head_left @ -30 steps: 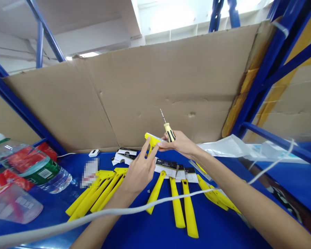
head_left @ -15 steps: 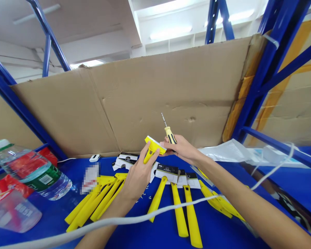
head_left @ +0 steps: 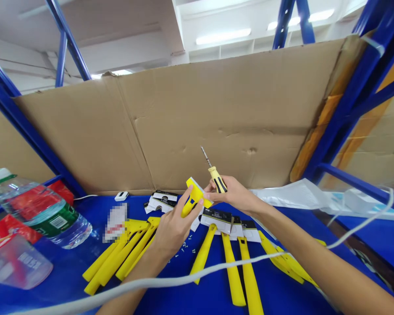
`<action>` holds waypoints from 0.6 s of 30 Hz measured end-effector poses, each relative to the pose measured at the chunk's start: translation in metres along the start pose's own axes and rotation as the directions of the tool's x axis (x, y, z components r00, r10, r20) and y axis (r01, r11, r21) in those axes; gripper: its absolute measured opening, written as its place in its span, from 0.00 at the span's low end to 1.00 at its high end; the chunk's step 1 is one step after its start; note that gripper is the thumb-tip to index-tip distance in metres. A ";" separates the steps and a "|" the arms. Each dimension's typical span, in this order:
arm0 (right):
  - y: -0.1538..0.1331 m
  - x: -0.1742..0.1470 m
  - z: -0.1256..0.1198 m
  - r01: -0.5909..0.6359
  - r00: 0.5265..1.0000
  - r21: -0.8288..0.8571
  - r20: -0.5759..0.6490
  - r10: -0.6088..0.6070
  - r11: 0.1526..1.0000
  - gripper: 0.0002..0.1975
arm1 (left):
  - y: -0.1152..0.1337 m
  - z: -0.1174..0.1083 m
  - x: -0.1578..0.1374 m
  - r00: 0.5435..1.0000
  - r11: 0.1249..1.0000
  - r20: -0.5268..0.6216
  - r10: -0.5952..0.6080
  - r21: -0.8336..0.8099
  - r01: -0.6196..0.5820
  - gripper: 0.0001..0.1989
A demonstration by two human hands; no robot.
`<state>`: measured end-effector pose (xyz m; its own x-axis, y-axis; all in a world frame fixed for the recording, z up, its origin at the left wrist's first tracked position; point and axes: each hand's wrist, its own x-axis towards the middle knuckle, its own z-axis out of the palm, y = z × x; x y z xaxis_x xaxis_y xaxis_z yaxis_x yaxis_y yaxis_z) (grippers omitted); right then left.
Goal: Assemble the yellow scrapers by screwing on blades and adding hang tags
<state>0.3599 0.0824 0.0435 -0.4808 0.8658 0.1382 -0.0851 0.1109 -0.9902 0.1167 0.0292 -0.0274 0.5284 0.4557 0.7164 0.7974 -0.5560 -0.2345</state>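
Between thumb and fingers, my left hand [head_left: 172, 232] grips a yellow scraper [head_left: 199, 194], its wide head turned up and its handle running down into the palm. My right hand [head_left: 234, 192] is closed around a screwdriver [head_left: 218, 179] with a pale yellow and black handle, its shaft pointing up and to the left. Fingertips of that same hand also touch the right end of the scraper's head. Below lie yellow scrapers with black-and-white card sleeves [head_left: 216, 218] over their heads. More yellow scraper handles [head_left: 113, 262] are piled to the left. Small screws [head_left: 184, 244] are scattered between them.
A white cable [head_left: 170, 280] crosses in front of both forearms. At left stand a water bottle [head_left: 57, 214] and a clear plastic cup [head_left: 26, 267]. A cardboard wall [head_left: 216, 109] closes the back between blue posts. Plastic bags [head_left: 292, 194] lie at right.
The scraper's head has tilted, so more of its broad yellow face shows. The screwdriver has shifted slightly, still in my right hand. The view has turned a little.
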 end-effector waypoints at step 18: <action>0.027 0.000 0.002 0.279 0.742 -0.718 0.583 0.332 0.638 0.18 | -0.032 -0.042 0.023 0.623 -0.596 0.503 -0.600 -0.800 0.072 0.24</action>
<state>0.3556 0.0839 0.0163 -0.8936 0.3946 -0.2139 0.4379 0.6625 -0.6077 0.0910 0.0290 0.0241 -0.0028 0.9666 0.2564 -0.6700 -0.1921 0.7171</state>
